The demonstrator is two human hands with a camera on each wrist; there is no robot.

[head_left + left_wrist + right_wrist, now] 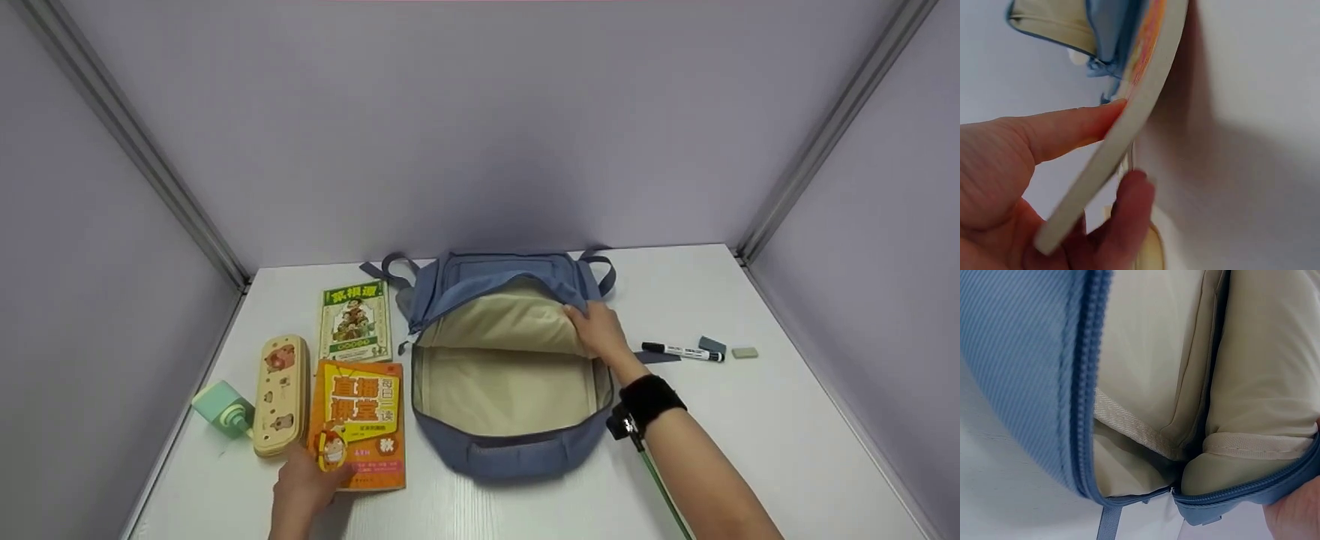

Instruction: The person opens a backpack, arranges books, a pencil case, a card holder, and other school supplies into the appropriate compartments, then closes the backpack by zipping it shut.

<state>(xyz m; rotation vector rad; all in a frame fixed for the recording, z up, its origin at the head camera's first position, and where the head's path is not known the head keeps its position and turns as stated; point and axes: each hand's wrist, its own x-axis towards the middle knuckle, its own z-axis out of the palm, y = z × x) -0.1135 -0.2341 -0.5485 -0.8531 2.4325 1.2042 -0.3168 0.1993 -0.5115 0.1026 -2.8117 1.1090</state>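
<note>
A blue backpack (517, 457) lies unzipped with its cream lining (510, 386) showing. My right hand (598, 330) grips the edge of its raised front flap, on the right side; only part of that hand (1297, 512) shows in the right wrist view. My left hand (306, 480) holds the orange book (367, 427) at its lower left corner. In the left wrist view the thumb is on the cover and the fingers are behind, with the pale page edge (1112, 140) between them and the book slightly bent.
Behind the orange book lies a green-and-cream book (354, 322). To its left are a cream pencil case (281, 394) and a mint-green bottle (223, 407). A marker (682, 352), a dark small block (712, 344) and a pale eraser (745, 352) lie right of the backpack. Walls enclose the white table (465, 517).
</note>
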